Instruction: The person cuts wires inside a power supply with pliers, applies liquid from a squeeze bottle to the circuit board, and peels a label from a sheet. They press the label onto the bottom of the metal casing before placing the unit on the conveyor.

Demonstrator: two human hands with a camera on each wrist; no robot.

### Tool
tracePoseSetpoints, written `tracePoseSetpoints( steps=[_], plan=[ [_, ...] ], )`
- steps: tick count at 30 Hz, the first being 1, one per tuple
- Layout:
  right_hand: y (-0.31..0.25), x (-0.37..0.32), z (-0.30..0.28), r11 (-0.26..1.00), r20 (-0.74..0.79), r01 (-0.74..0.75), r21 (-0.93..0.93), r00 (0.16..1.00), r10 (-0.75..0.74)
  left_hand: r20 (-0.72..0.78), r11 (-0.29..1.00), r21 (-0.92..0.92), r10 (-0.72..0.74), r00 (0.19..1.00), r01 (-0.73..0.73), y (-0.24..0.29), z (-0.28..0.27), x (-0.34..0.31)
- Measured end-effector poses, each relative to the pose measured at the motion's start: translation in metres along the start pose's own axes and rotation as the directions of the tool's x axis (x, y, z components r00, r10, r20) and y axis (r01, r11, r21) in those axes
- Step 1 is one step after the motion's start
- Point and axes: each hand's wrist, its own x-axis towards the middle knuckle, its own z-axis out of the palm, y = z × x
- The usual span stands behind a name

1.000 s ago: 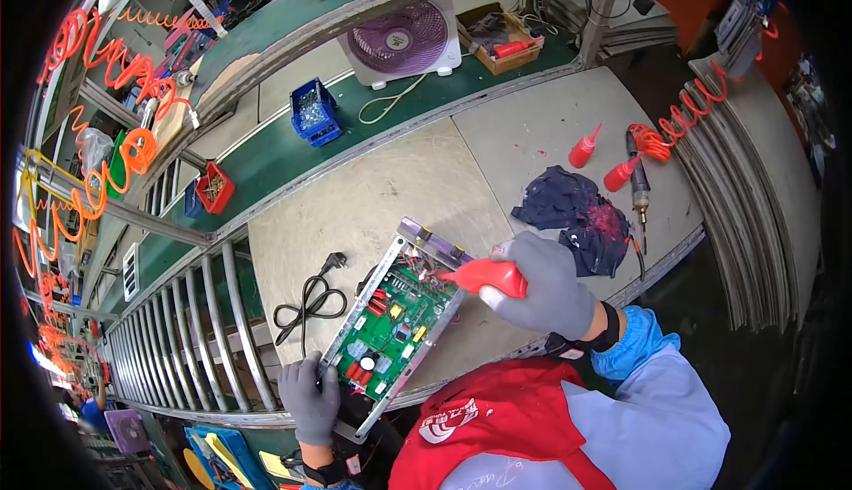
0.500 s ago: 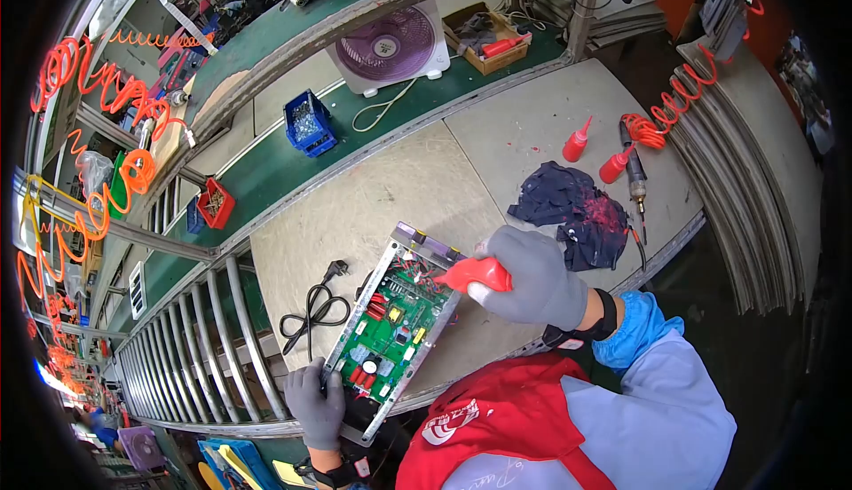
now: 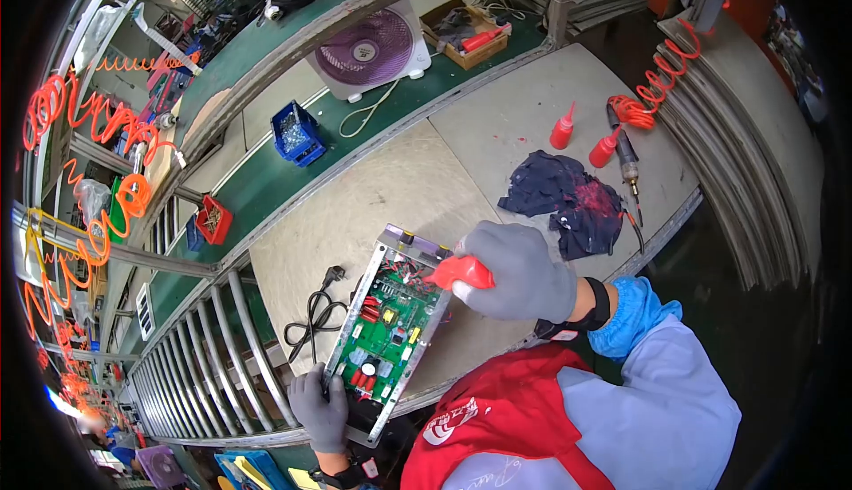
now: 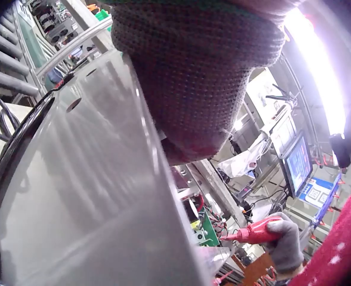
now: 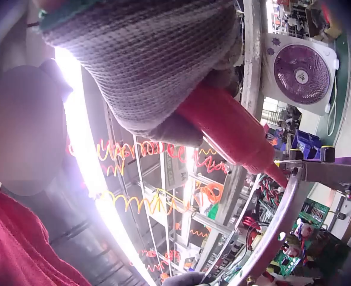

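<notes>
My right hand [image 3: 519,272], in a grey glove, grips a red squeeze bottle [image 3: 465,272], its nozzle pointing down-left at the wires near the top end of an open metal chassis. In the right wrist view the nozzle of the bottle [image 5: 232,128] is beside the metal frame's edge. Inside the chassis lies a green circuit board [image 3: 383,335] with red, yellow and white parts. My left hand [image 3: 321,410], also gloved, holds the chassis at its lower left corner. In the left wrist view the glove [image 4: 187,77] covers the edge of the metal side panel [image 4: 98,179].
A black power cord [image 3: 311,326] lies left of the chassis. On the right are a red-stained dark cloth [image 3: 568,201], two red bottles [image 3: 562,130] and a power screwdriver [image 3: 627,160]. Behind stand a blue bin [image 3: 297,135], a fan [image 3: 366,51] and a cardboard box [image 3: 466,33]. Metal rollers [image 3: 222,348] are at left.
The head view has shifted. My right hand and the bottle have moved slightly left along the wire end of the chassis; my left hand stays at the corner.
</notes>
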Motion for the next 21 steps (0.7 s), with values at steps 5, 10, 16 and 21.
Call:
tracePoseSetpoints(
  steps=[5, 10, 16, 21],
  plan=[
    [0.002, -0.004, 0.006, 1.0, -0.055, 0.003, 0.016, 0.998, -0.002, 0.004, 1.0, 0.003, -0.009, 1.0, 0.009, -0.008, 0.006, -0.003],
    [0.005, -0.008, 0.009, 0.999, -0.057, -0.029, 0.012, 0.998, 0.03, -0.007, 1.0, -0.018, -0.015, 1.0, 0.015, -0.004, 0.005, 0.0],
    [0.002, -0.011, 0.008, 0.999, -0.077, -0.022, 0.024, 0.997, 0.024, -0.009, 1.0, -0.016, -0.008, 1.0, 0.008, -0.001, 0.005, 0.0],
    [0.005, -0.014, 0.009, 0.999, -0.098, -0.016, 0.033, 0.995, 0.019, -0.014, 1.0, -0.006, -0.012, 1.0, 0.012, -0.001, 0.007, -0.002]
  ],
)
